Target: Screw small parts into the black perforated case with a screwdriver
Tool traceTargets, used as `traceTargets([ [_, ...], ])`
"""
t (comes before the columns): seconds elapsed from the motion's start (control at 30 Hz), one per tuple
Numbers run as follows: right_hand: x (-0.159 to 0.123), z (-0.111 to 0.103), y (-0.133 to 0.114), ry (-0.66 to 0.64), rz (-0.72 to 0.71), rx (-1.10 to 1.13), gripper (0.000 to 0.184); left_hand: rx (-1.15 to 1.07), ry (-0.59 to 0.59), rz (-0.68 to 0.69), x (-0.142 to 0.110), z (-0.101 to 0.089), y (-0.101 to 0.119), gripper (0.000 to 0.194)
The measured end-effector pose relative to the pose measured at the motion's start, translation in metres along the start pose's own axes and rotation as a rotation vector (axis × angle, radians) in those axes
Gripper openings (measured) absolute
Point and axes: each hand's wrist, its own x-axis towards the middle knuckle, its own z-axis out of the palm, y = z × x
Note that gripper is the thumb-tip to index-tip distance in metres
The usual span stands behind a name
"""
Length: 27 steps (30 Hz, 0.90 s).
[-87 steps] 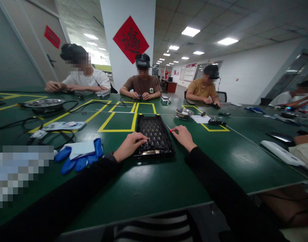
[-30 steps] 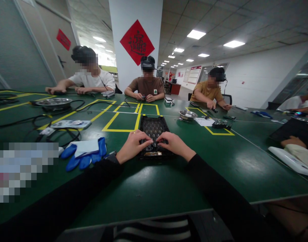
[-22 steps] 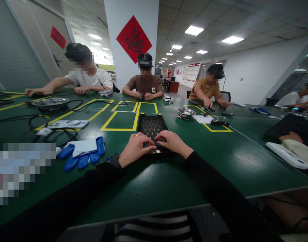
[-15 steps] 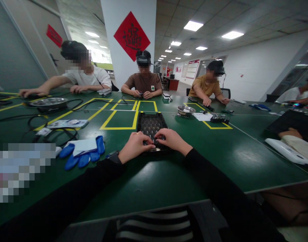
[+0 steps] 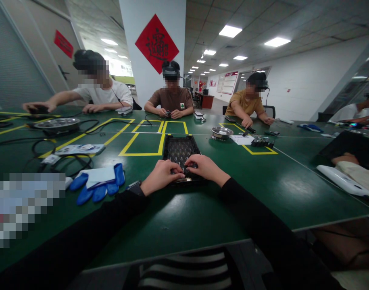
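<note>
The green worktop runs beneath and well around the grip of the left hand and of the right hand, a stretch of it bare on the near side, probably so both forearms can come in low. Ahead and to the left of the grip, a yellow tape frame seems to mark out a work place; the black casing sits just beside it. The casing lies flat, open side up, directly under both hands, its long sides pointing away, which likely puts its near end within easiest reach. The blue gloves lie well left of the grip, out of the way, presumably set aside because bare fingertips feel small parts better. Beyond the right hand, well apart, stands a metal bowl. Both hands bend in from opposite sides, thumbs close to the fingers, perhaps so one steadies while the other works; whether either pinches anything I cannot tell. Just below the fingertips shows a small pale metal strip at the casing's near end.
</note>
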Motion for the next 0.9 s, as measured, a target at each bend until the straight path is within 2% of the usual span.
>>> traceTargets([
  [0.9,-0.0003,-0.0004,0.0002,-0.006,-0.011,0.007,0.016,0.081,0.032,0.053,0.0015,0.0027,-0.0035,0.019],
])
